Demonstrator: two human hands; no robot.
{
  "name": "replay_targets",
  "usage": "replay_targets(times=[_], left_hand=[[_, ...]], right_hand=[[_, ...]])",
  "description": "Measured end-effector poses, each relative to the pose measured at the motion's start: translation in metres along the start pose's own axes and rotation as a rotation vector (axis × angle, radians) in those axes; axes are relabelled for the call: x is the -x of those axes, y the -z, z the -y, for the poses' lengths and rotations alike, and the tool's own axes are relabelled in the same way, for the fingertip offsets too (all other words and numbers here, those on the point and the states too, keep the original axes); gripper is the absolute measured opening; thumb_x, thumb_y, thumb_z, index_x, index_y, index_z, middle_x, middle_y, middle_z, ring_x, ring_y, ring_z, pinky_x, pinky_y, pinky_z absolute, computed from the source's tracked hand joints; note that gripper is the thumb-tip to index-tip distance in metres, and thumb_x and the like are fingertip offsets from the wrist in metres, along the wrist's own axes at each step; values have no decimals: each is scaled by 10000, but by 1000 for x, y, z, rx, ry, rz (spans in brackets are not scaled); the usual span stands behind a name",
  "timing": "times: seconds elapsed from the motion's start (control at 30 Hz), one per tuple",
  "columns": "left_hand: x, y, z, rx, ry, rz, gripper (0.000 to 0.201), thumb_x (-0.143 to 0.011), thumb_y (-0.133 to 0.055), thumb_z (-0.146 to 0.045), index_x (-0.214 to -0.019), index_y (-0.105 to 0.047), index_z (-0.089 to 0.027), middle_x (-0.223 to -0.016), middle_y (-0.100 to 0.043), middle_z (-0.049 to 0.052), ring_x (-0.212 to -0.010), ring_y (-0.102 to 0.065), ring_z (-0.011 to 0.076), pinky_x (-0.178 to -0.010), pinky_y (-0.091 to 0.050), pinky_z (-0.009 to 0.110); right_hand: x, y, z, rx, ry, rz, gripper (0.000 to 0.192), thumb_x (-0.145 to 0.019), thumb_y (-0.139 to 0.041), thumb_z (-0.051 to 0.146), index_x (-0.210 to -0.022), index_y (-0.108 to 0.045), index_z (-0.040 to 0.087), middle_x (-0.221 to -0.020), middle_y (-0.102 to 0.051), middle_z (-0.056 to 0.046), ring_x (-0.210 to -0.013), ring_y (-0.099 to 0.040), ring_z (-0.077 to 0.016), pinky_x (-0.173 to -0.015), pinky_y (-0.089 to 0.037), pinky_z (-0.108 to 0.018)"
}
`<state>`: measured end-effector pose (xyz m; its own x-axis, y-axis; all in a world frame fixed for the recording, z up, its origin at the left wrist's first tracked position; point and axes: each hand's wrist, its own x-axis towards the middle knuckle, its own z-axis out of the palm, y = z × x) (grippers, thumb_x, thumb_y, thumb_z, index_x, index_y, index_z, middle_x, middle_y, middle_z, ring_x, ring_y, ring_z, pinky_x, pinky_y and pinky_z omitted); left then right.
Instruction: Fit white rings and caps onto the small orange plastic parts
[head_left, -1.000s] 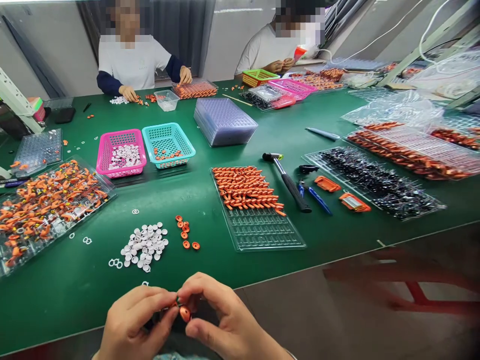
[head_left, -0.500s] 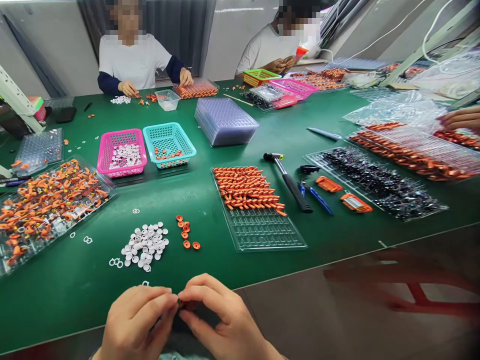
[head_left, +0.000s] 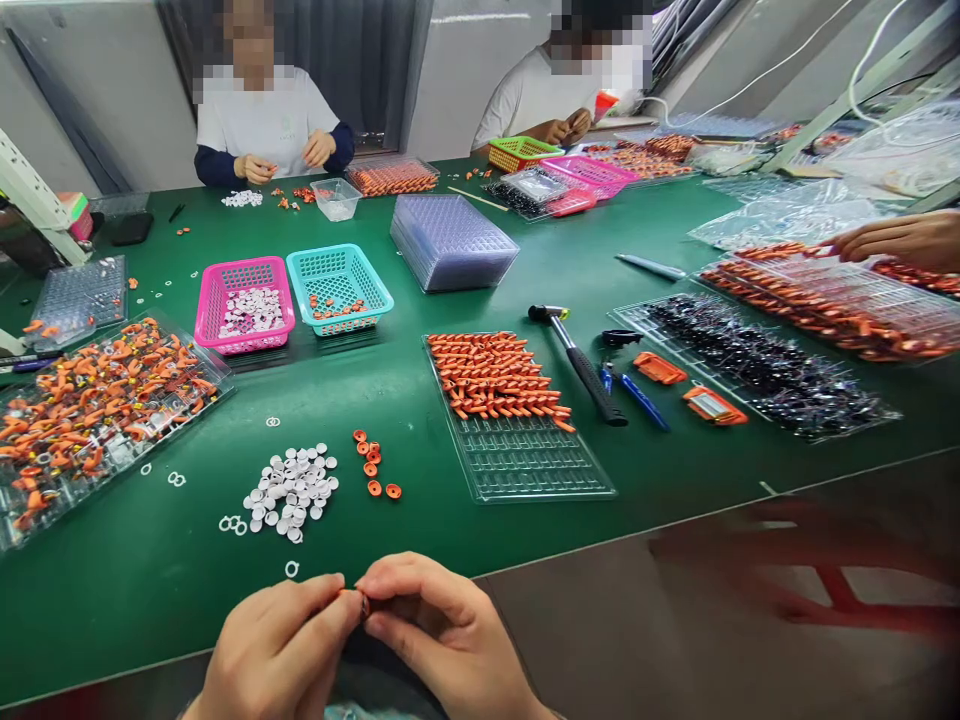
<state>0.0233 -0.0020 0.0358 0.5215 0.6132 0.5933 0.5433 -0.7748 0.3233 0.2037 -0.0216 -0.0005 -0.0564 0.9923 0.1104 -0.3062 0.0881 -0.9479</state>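
Note:
At the table's front edge, my left hand (head_left: 281, 645) and my right hand (head_left: 442, 630) meet, fingertips pinched together on a small orange part (head_left: 364, 606). Fingers cover most of it, so its full shape is hidden. Just beyond my hands lies a white ring (head_left: 292, 569) on the green table. Farther off is a heap of small white round caps (head_left: 292, 490), with several orange cup-shaped caps (head_left: 371, 468) to its right. A clear tray (head_left: 532, 470) to the right of these holds rows of orange pieces (head_left: 495, 375).
A pink basket (head_left: 201, 310) and a blue basket (head_left: 382, 290) stand mid-table near stacked clear trays (head_left: 454, 245). Right lie a hammer (head_left: 585, 375), blue-handled pliers (head_left: 641, 400) and a tray of black parts (head_left: 765, 360). A co-worker's hand (head_left: 904, 240) is at the right; two people sit opposite.
My fingers have shifted slightly around the part, and more of its orange shows. The co-worker's hand at right has reached farther left over the trays. The person opposite has drawn both hands closer together.

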Motion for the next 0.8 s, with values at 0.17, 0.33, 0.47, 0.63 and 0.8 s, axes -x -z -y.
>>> replay_targets(times=[0.17, 0.33, 0.47, 0.63, 0.8], left_hand=[[-1, -4, -3, 260, 194, 3, 206, -907, -570, -54, -1061, -664, -152, -911, -752, 64, -798, -726, 122, -740, -569, 151], [1, 0, -7, 534, 519, 88, 217, -870, -625, -90, -1000, -701, -245, -865, -750, -7, -752, -705, 122, -704, -556, 158], [5, 1, -5, 910, 914, 177, 72, -855, -701, -255, -900, -737, -213, -772, -736, 13, -659, -666, 132, -603, -535, 180], [3, -9, -3, 1217, 1198, 168, 362, -717, -812, -466, -774, -652, -147, -580, -626, -20, -521, -547, 88, -531, -453, 174], [-3, -9, -11, 1156, 1119, 353, 495, -824, -609, -633, -683, -549, -162, -564, -536, -20, -508, -484, 99, -512, -407, 200]], right_hand=[[1, -1, -3, 120, 138, -4, 378, -791, -712, 5, -1003, -753, 316, -923, -738, -10, -834, -710, -155, -752, -591, -226], [2, -2, -4, 167, 201, -52, 358, -800, -715, 17, -1014, -739, 303, -928, -742, -14, -837, -717, -162, -756, -599, -238], [3, -4, -5, 160, 229, -68, 366, -789, -719, 1, -1005, -733, 297, -933, -753, -11, -846, -723, -159, -769, -603, -233], [4, -6, -5, 141, 242, -56, 375, -787, -715, -11, -1002, -742, 296, -925, -762, -7, -823, -731, -151, -752, -609, -217], [4, -7, -4, 132, 228, -65, 366, -804, -692, -8, -1000, -747, 296, -931, -760, -10, -819, -732, -149, -725, -616, -208]])
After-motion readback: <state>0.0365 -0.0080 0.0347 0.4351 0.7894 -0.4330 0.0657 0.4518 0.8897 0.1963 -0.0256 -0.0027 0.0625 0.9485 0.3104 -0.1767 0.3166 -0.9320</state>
